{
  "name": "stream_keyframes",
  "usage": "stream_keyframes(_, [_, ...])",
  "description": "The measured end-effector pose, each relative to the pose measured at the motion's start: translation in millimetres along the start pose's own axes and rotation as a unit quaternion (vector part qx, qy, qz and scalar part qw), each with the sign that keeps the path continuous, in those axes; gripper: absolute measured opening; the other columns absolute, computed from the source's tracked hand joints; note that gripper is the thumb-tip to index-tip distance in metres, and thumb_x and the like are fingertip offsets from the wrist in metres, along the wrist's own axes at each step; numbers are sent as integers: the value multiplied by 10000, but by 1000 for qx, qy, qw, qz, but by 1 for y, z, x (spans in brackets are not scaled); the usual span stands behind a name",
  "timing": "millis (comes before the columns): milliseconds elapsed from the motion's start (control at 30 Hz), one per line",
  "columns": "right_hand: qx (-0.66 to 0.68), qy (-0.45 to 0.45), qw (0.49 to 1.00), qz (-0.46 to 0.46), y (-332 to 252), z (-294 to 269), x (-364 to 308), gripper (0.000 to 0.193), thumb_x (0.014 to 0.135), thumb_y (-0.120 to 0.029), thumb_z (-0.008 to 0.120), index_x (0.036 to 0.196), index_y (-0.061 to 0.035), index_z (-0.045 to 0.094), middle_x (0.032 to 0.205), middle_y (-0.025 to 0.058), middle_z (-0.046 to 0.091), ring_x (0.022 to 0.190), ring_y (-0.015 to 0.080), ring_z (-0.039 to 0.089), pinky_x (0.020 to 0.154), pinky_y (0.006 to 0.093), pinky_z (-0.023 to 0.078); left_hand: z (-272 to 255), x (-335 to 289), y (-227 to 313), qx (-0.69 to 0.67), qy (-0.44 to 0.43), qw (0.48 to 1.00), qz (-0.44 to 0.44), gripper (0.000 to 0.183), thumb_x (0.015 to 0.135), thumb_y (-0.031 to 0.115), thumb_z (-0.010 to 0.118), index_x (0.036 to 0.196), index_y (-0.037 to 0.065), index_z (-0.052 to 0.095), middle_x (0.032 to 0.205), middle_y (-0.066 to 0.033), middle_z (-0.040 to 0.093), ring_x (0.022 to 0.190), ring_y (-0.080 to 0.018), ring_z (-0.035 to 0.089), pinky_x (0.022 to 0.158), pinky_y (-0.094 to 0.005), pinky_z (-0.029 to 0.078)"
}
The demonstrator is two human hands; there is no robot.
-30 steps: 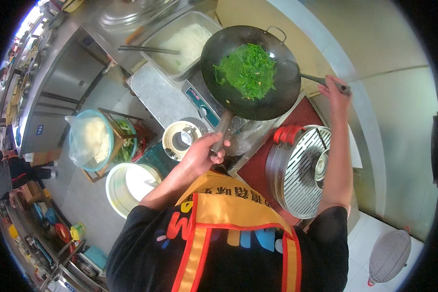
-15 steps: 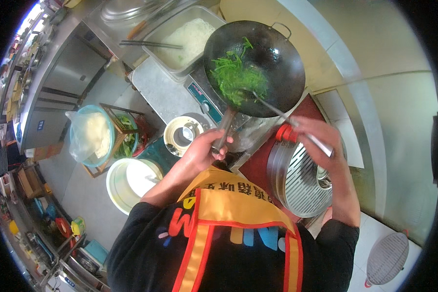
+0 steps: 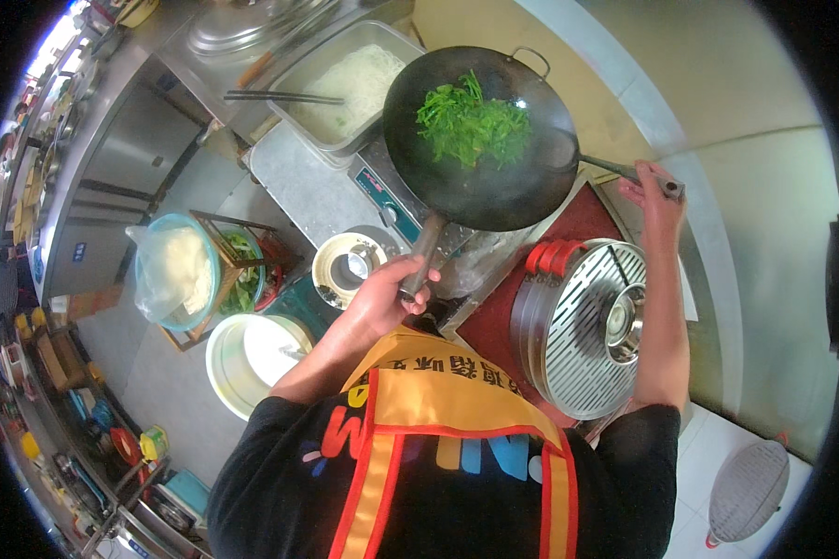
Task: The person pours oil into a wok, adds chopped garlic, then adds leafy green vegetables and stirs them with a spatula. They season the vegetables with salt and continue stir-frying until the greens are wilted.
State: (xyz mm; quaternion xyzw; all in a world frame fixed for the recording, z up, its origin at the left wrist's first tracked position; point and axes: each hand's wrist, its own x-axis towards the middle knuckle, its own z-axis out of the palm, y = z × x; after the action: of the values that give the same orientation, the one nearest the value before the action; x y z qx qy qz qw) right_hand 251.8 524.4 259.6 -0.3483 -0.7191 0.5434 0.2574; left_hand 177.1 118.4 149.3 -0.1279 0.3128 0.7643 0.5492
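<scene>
A dark round wok [image 3: 485, 200] sits tilted over a cooker with a control panel [image 3: 389, 200]. Chopped leafy greens [image 3: 475, 126] lie heaped inside, toward the far side. My left hand [image 3: 396, 289] is closed round the wok's handle [image 3: 426, 247], which points toward me. Out past the wok's right rim, my right hand [image 3: 655, 191] grips the handle of a long metal cooking utensil [image 3: 611, 168]. Its shaft reaches the right rim, and I cannot make out the head against the dark wok.
Behind the wok's left is a tub of white noodles [image 3: 359, 74] with chopsticks [image 3: 280, 96] across its edge. A stack of slotted metal discs [image 3: 578, 359] stands at right. A white bucket [image 3: 242, 359] and a blue basin [image 3: 172, 265] are at left.
My right hand has swung outward and up to the right, drawing the utensil out of the greens. The greens now sit more gathered and farther right. My left hand keeps its grip.
</scene>
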Motion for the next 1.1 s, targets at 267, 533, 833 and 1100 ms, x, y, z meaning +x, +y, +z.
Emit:
stream_keyframes(267, [269, -76, 960, 16, 94, 90, 25, 344, 933, -38, 586, 1231, 119, 512, 1169, 220, 594, 1014, 369, 652, 959, 501, 565, -6, 6, 1, 2, -16, 1000, -10, 229, 980, 194, 523, 1126, 23, 482, 963, -125, 638, 629, -174, 538, 519, -287, 422])
stream_keyframes(533, [-230, -258, 834, -430, -43, 65, -96, 246, 835, 7, 676, 1070, -65, 682, 1136, 124, 702, 968, 281, 695, 843, 357, 548, -2, 6, 2, 11, -10, 1000, -21, 209, 978, 186, 521, 1107, 24, 494, 967, -126, 640, 643, -180, 541, 525, -301, 427])
stream_keyframes(833, [-267, -330, 778, -463, 2, 98, -77, 285, 774, -21, 686, 1052, -28, 621, 1161, 214, 637, 885, 390, 634, 759, 446, 513, -5, 9, 4, 9, -9, 999, -30, 205, 980, 194, 515, 1109, 33, 506, 976, -118, 636, 649, -176, 539, 540, -298, 426])
stream_keyframes(1100, [-340, -344, 762, -430, -1, 95, -85, 400, 666, -3, 743, 1043, -54, 619, 1179, 221, 631, 973, 403, 636, 819, 424, 528, -5, 10, 2, 21, -9, 999, -28, 226, 990, 205, 500, 1144, 40, 502, 974, -103, 630, 660, -169, 534, 552, -299, 426])
